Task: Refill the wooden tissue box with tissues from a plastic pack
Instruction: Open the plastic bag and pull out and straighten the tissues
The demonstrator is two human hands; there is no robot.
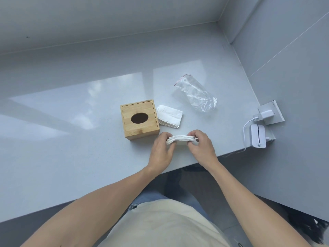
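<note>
A wooden tissue box (140, 119) with an oval hole in its lid stands on the grey counter (71, 139). Right beside it lies a loose stack of white tissues (169, 116). Farther back right lies a clear plastic zip bag (195, 93), crumpled and empty-looking. In front of the box, my left hand (161, 150) and my right hand (200, 147) pinch the two ends of a folded bundle of white tissues (179, 139), holding it just above the counter edge.
A white device (258, 138) stands at the counter's right edge, its cable running to a charger (263, 115) plugged into a wall socket. Grey walls close the back and right. The counter's front edge runs just below my hands.
</note>
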